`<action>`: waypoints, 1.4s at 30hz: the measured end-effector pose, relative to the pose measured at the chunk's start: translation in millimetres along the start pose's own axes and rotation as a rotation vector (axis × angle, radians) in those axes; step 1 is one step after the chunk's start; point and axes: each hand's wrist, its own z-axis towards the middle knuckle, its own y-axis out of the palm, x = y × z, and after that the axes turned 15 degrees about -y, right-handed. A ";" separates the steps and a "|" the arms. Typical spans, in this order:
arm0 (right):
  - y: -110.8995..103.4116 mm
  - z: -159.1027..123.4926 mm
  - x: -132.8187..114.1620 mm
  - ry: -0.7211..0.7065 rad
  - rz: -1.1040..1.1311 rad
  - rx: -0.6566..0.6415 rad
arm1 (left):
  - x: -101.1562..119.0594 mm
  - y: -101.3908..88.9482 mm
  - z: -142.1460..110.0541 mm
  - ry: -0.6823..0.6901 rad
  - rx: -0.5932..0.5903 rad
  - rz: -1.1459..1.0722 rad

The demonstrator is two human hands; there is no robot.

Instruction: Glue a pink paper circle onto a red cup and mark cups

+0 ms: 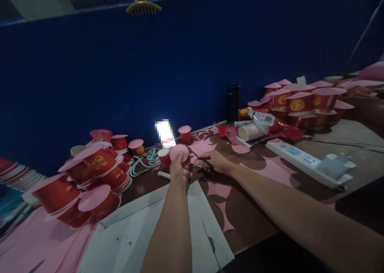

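My left hand [179, 170] pinches a round pink paper disc [177, 152] and holds it upright above the table. To its right, my right hand [215, 162] is closed on dark-handled scissors [207, 164], whose blades point left toward the edge of the disc. Whether the blades touch the paper I cannot tell. Just left of the disc stands a red paper cup [164, 159], partly covered by it. A short whitish tube [164, 175] lies below that cup. Pink paper offcuts [220, 190] with curved cut-outs lie under and around my right hand.
Red cups topped with pink discs [99, 161] are piled at left, more [300, 101] at right. A white box lid [144, 221] lies in front. Also here are a power strip [295, 155], bagged cups [253, 131], a black bottle [233, 103], coiled cable [144, 163] and a lit screen [165, 131].
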 end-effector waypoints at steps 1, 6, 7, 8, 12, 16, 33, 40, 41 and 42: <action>0.1 0.0 0.1 0.003 -0.004 0.000 | 0.0 -0.2 0.2 0.003 0.003 0.000; 1.0 0.3 0.8 0.017 0.002 0.007 | 0.1 -1.1 0.5 -0.007 -0.009 -0.014; 1.2 0.3 0.5 0.018 -0.001 0.008 | 0.1 -1.1 0.4 -0.006 -0.013 -0.018; 1.4 0.2 0.3 0.018 -0.002 0.008 | 0.3 -0.9 0.2 -0.004 -0.013 -0.020; 2.1 0.1 -0.1 0.020 0.002 0.007 | 0.9 0.5 -1.7 -0.002 -0.007 -0.017; 2.9 0.5 1.4 0.023 0.001 0.011 | 1.2 3.2 -6.2 -0.001 0.004 -0.003; 5.5 2.7 10.5 0.048 -0.074 0.102 | -1.4 3.0 -2.1 0.058 0.019 0.033; -23.9 6.5 11.5 0.216 -0.753 0.372 | -7.9 -3.6 -1.0 0.369 0.236 0.277; -27.4 7.2 10.7 0.265 -0.795 0.389 | -8.5 -4.0 -3.7 0.409 0.242 0.329; -30.2 8.0 9.9 0.301 -0.828 0.403 | -8.9 -4.0 -7.0 0.454 0.256 0.395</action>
